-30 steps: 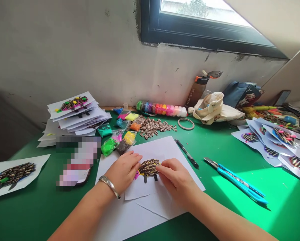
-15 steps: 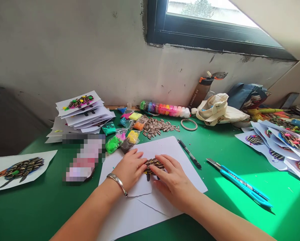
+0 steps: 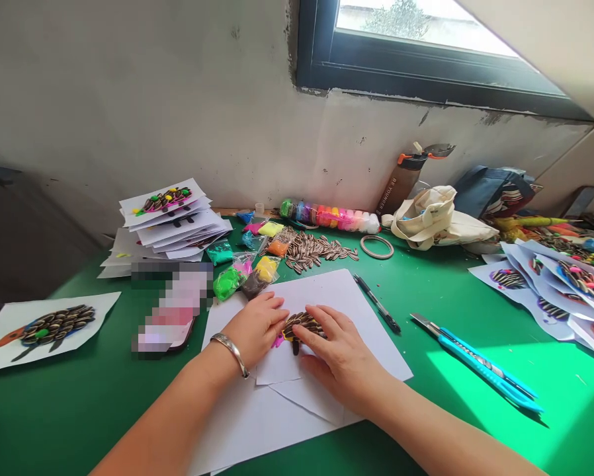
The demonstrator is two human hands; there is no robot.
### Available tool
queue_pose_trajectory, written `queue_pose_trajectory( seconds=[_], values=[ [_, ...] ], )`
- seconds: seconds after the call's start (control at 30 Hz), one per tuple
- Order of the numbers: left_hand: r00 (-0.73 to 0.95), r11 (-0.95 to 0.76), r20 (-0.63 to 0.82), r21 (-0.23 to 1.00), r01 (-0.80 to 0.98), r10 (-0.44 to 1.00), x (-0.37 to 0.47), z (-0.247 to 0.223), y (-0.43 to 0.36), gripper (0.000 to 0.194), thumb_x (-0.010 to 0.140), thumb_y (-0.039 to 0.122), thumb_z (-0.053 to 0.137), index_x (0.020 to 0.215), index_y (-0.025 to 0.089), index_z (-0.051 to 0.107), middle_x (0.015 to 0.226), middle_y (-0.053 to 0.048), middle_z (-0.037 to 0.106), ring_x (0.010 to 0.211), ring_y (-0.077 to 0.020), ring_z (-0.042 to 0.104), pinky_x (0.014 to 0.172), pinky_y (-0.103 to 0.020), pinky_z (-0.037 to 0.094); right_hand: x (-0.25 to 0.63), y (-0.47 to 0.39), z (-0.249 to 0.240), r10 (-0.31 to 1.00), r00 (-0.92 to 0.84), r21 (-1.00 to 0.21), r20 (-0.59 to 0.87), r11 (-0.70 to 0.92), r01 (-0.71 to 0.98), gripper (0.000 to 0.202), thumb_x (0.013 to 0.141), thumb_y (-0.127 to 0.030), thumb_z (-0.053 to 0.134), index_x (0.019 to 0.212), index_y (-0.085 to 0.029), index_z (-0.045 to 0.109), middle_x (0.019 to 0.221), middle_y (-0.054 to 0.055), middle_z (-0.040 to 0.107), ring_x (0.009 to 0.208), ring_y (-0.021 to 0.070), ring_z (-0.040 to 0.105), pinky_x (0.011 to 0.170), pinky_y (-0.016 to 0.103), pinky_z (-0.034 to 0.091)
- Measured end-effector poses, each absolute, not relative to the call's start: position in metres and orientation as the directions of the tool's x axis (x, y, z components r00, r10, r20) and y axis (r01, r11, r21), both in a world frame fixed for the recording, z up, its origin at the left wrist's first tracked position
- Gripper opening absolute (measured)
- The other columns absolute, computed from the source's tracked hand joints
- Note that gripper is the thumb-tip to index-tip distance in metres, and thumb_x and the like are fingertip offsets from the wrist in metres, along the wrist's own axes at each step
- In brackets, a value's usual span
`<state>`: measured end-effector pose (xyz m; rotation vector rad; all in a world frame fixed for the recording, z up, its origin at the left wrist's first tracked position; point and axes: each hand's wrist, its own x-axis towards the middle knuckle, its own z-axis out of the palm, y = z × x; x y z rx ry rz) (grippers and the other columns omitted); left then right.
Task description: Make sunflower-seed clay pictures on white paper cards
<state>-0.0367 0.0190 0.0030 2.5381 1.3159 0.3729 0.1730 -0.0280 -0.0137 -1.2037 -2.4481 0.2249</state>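
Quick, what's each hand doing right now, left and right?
Left hand: partly open, resting on the paper beside the seed figure; holding nothing visible.
Right hand: fingers spread over the seed figure; whether it grips anything cannot be told.

Seed-covered figure, apparently flat on paper.

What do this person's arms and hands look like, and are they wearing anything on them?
Both are ordinary human hands without gloves, and no sleeves show. Behind the left hand, the wrist wears a shiny, silver-coloured bracelet with darker markings. The right hand has nothing at its wrist.
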Motion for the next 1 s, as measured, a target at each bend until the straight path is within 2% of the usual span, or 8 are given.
queue_pose_trajectory(
  seconds=[0.13, 0.27, 0.43, 0.63, 0.77, 1.0],
  values=[
    [0.532, -0.524, 0.085, 0.362, 0.771, 0.842, -0.040, 0.002, 0.021, 0.033, 0.092, 0.021, 0.040, 0.099, 0.023, 0.072, 0.119, -0.005, 0.066, 0.121, -0.0239, 0.052, 0.102, -0.040, 0.045, 0.175, -0.028, -0.012, 0.794, -0.542, -0.326, 0.275, 0.607, 0.725, 0.052, 0.082, -0.016, 0.060, 0.132, -0.027, 0.051, 0.142, 0.013, 0.043, 0.127, 0.0326, 0.039, 0.100, 0.055, 0.042],
    [0.503, -0.493, 0.079, 0.378, 0.783, 0.860, -0.042, 0.001, 0.022, 0.035, 0.092, 0.022, 0.039, 0.107, 0.023, 0.070, 0.123, -0.005, 0.065, 0.121, -0.0233, 0.053, 0.103, -0.039, 0.045, 0.175, -0.028, -0.011, 0.794, -0.544, -0.317, 0.272, 0.608, 0.728, 0.053, 0.084, -0.021, 0.059, 0.135, -0.026, 0.048, 0.145, 0.013, 0.041, 0.129, 0.0337, 0.038, 0.101, 0.057, 0.041],
    [0.515, -0.497, 0.059, 0.376, 0.782, 0.855, -0.042, 0.004, 0.023, 0.035, 0.092, 0.021, 0.039, 0.103, 0.021, 0.072, 0.123, -0.006, 0.065, 0.122, -0.0234, 0.053, 0.104, -0.039, 0.044, 0.173, -0.028, -0.011, 0.787, -0.557, -0.307, 0.265, 0.617, 0.724, 0.043, 0.088, -0.029, 0.056, 0.131, -0.027, 0.053, 0.144, 0.013, 0.042, 0.128, 0.0343, 0.039, 0.101, 0.058, 0.040],
    [0.565, -0.529, 0.008, 0.359, 0.769, 0.825, -0.046, 0.009, 0.024, 0.031, 0.091, 0.024, 0.042, 0.101, 0.021, 0.071, 0.119, -0.006, 0.066, 0.122, -0.0231, 0.051, 0.107, -0.036, 0.039, 0.177, -0.025, -0.017, 0.816, -0.499, -0.353, 0.293, 0.577, 0.736, 0.046, 0.089, -0.029, 0.055, 0.134, -0.025, 0.050, 0.144, 0.013, 0.041, 0.130, 0.0316, 0.038, 0.103, 0.053, 0.041],
    [0.561, -0.515, -0.002, 0.391, 0.762, 0.828, -0.052, 0.010, 0.026, 0.032, 0.090, 0.027, 0.041, 0.100, 0.023, 0.071, 0.120, -0.004, 0.066, 0.122, -0.0219, 0.052, 0.107, -0.035, 0.038, 0.178, -0.024, -0.019, 0.808, -0.487, -0.378, 0.332, 0.587, 0.716, 0.042, 0.090, -0.029, 0.053, 0.131, -0.023, 0.053, 0.141, 0.014, 0.045, 0.128, 0.0300, 0.041, 0.103, 0.051, 0.042],
    [0.452, -0.337, -0.188, 0.439, 0.833, 0.872, -0.063, 0.015, 0.028, 0.041, 0.084, 0.039, 0.050, 0.118, 0.024, 0.066, 0.135, -0.004, 0.056, 0.129, -0.0243, 0.047, 0.109, -0.036, 0.036, 0.187, -0.015, -0.015, 0.796, -0.451, -0.387, 0.403, 0.595, 0.704, 0.034, 0.091, -0.030, 0.050, 0.122, -0.019, 0.060, 0.132, 0.016, 0.052, 0.123, 0.0311, 0.046, 0.099, 0.052, 0.045]
  ],
)
